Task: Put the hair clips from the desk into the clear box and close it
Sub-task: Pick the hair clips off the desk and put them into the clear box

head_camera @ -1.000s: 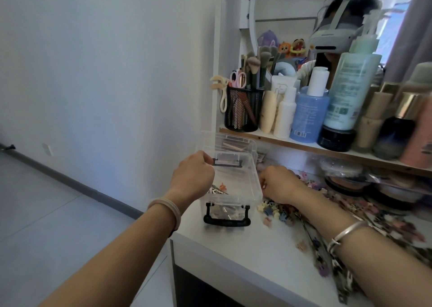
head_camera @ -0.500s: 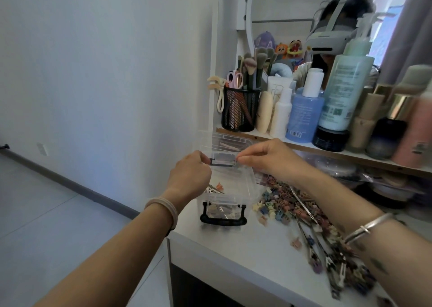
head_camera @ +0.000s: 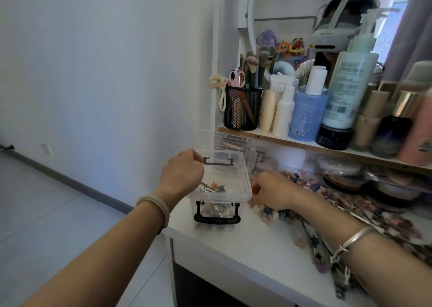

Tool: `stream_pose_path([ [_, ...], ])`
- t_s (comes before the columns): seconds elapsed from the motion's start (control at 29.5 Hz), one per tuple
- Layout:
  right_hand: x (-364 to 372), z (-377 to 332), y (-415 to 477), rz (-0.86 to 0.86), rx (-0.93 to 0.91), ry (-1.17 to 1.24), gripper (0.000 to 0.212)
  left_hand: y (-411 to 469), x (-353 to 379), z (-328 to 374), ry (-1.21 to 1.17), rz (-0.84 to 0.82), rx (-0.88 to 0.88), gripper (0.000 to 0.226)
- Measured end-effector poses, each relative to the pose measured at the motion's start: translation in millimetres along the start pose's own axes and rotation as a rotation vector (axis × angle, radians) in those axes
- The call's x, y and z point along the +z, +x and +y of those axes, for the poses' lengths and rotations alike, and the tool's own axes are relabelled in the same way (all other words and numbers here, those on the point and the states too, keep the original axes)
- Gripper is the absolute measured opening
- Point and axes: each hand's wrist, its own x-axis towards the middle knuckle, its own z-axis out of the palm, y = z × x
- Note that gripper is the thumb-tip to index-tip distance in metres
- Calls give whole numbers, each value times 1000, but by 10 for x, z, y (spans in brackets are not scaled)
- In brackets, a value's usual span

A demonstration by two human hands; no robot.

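Note:
A clear box (head_camera: 235,178) with black latches stands at the desk's left corner, its front latch (head_camera: 217,219) hanging down. Several small hair clips (head_camera: 213,187) show through the plastic inside it. My left hand (head_camera: 182,173) grips the box's far-left rim beside the rear latch. To the right of the box my right hand (head_camera: 273,192) rests on the desk, fingers curled down on a pile of small hair clips (head_camera: 277,214). More long patterned clips (head_camera: 320,248) lie along my right forearm.
A shelf (head_camera: 304,143) just behind the box carries a black mesh brush cup (head_camera: 243,108) and many bottles (head_camera: 306,113). Round compacts (head_camera: 343,178) sit under it. The desk's front edge (head_camera: 233,260) drops to the floor on the left.
My right hand was over the box's far end half a second ago; it has dropped back to the clip pile right of the box. My left hand has stayed on the box.

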Motion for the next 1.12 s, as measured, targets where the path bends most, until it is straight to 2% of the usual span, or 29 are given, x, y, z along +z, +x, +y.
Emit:
stream_pose_path([
  [0.27, 44, 16, 61, 104, 9, -22, 23, -3, -2, -17, 13, -10, 2, 36],
  [0.34, -14, -4, 53, 234, 34, 4, 24, -5, -6, -26, 16, -10, 4, 36],
  [0.41, -170, -77, 19, 450, 39, 200, 21, -2, -4, -25, 19, -8, 7, 37],
  [0.47, -370, -210, -52, 519, -30, 528, 16, 4, 4, -20, 16, -9, 9, 37],
  [0.51, -445, -275, -94, 480, -79, 635, 16, 2, 12, -14, 15, -11, 11, 37],
  [0.58, -501, -357, -136, 343, -130, 631, 17, 3, 24, -9, 13, -14, 12, 36],
  [0.71, -425, -213, -134, 328, -11, 438, 16, -2, 27, -12, 16, -13, 11, 36],
  [0.85, -245, -43, -196, 30, 94, 66, 30, -14, 34, -15, 16, -5, 17, 37],
  [0.91, -153, -42, -220, -71, 69, 33, 36, -20, 38, -14, 18, -9, 19, 37],
  [1.12, -42, -101, -211, -20, -55, -103, 26, -22, 37, -10, 15, -4, 18, 36],
])
